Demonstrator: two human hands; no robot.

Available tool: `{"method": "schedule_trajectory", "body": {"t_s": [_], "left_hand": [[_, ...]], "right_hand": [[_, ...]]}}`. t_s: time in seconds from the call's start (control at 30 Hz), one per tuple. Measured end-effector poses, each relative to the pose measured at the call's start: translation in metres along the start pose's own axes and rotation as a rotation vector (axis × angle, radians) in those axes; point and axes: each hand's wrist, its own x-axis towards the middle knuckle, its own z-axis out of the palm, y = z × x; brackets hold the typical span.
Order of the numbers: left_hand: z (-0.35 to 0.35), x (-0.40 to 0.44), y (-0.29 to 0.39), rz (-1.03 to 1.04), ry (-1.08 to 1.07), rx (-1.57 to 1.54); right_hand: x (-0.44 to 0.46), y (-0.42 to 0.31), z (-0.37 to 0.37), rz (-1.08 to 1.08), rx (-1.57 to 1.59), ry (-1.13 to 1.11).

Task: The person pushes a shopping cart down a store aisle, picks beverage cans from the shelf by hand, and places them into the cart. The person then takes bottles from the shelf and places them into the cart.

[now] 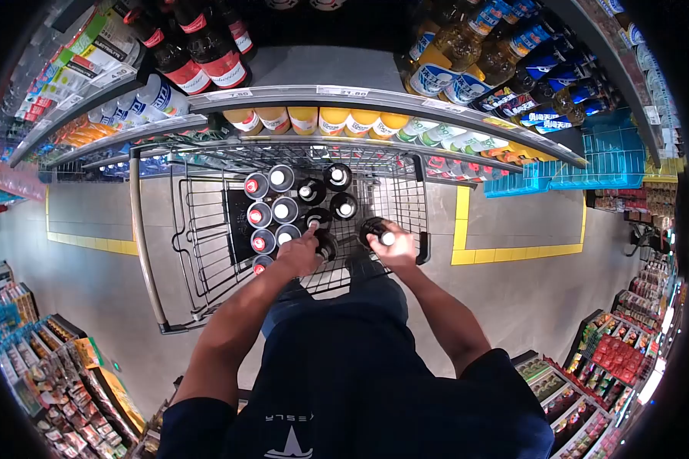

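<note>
A wire shopping cart [421,183] stands in front of me with several upright bottles in it, seen from above. My right hand [400,246] is closed round a dark bottle [371,227] with a white cap, at the right of the group. My left hand [300,255] reaches into the cart, its fingers closed at the top of another dark bottle [318,217]. Dark bottles with white caps [344,206] stand just beyond my hands. To their left are grey-rimmed containers with red tops [259,215] and white tops [285,208]. My fingers hide part of the nearest bottles.
Ahead runs a store shelf [337,96] with price tags. It carries red-labelled beer bottles [220,65], orange juice bottles [334,122] and blue-labelled bottles [436,80]. A turquoise wire basket [605,157] hangs at right. Yellow floor stripes [513,254] and packaged-goods shelves [612,356] lie around.
</note>
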Motion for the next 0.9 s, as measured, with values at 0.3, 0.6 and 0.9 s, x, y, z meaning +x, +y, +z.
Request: {"method": "schedule_trajectory", "body": {"t_s": [0.3, 0.6, 0.9], "left_hand": [[-0.007, -0.006, 0.005, -0.019, -0.021, 0.013], [0.001, -0.001, 0.001, -0.025, -0.017, 0.017], [-0.002, -0.003, 0.000, 0.016, -0.036, 0.047]], "right_hand": [[-0.012, 0.040, 0.093, -0.066, -0.027, -0.118], [-0.013, 0.057, 0.115, -0.042, -0.082, -0.246], [-0.017, 0.054, 0.099, 0.040, -0.123, -0.466]]}}
